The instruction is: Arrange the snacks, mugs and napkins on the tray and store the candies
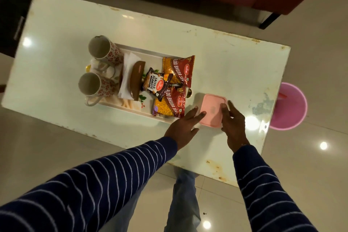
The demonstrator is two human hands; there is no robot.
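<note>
Pink box point(212, 110) sits lidded on the table point(235, 73), between both hands. Left hand point(183, 125) lies flat, fingers straight, tips on the lid's near-left edge; right hand point(232, 124) presses its right side, fingers extended. Tray point(143, 51) just left of left hand, loaded. Risk: uneven press leaves the lid unsealed, or slides the box into the packets point(172, 100).

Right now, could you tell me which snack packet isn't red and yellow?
The peanut packet: small and dark, lying across the two sev packets.
</note>
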